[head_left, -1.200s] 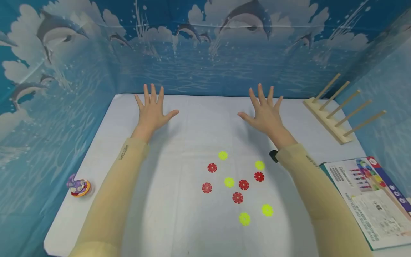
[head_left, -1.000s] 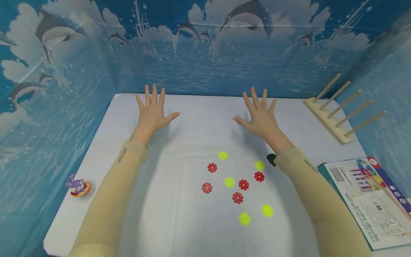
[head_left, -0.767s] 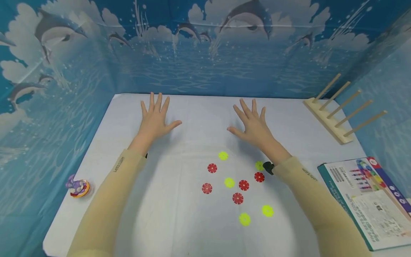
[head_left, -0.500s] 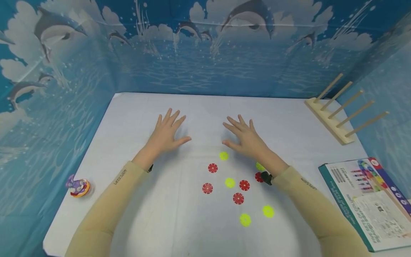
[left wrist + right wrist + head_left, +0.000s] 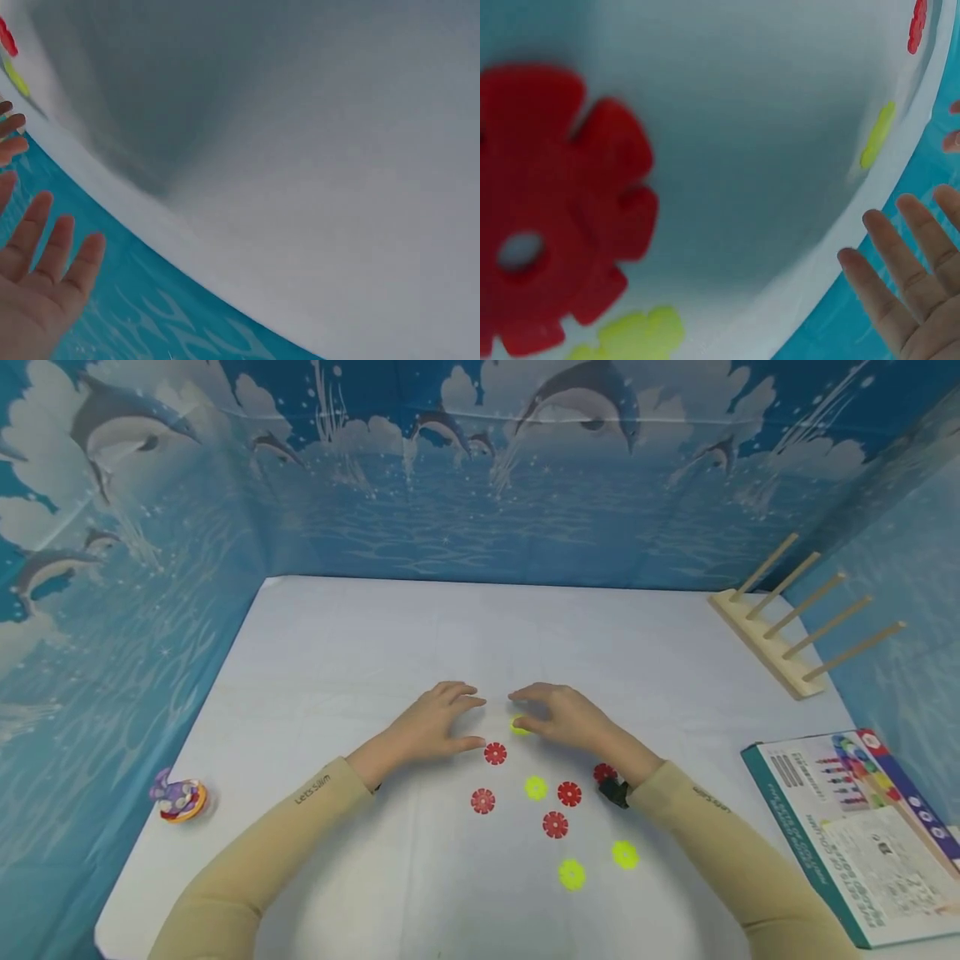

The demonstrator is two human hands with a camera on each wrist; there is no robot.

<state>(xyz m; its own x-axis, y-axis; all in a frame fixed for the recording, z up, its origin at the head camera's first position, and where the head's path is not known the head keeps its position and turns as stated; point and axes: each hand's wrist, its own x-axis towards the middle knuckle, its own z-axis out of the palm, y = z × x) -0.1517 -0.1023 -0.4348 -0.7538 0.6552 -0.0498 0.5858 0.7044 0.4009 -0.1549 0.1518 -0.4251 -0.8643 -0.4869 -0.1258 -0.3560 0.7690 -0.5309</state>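
Both your left hand (image 5: pixel 429 727) and right hand (image 5: pixel 568 715) have drawn back from the far edge of the counter (image 5: pixel 322 643) since the earlier head frames and come closer together; your right arm now hides 1 yellow disc that showed before.

Head view: your left fingers are loosely bent and parted from the thumb, gripping nothing, with the thumb tip just beside a red disc (image 5: pixel 495 753). Your right fingers curve gently with a gap to the thumb, and you have hold of nothing there either; that thumb partly covers a yellow disc (image 5: pixel 517 726), though you cannot tell whether it touches. Nearer you lie 4 more red discs and 3 more yellow discs. Your black wrist device (image 5: pixel 615 792) overlaps 1 of the red. A wooden stand (image 5: pixel 765 643) with 5 pegs and a box (image 5: pixel 855 835) sit at your right, a purple toy (image 5: pixel 178 799) at your left.

Left wrist view: your fingers are extended and apart, with red and yellow pieces at the upper corner.

Right wrist view: your fingers are spread, and a red disc looms blurred at the left.
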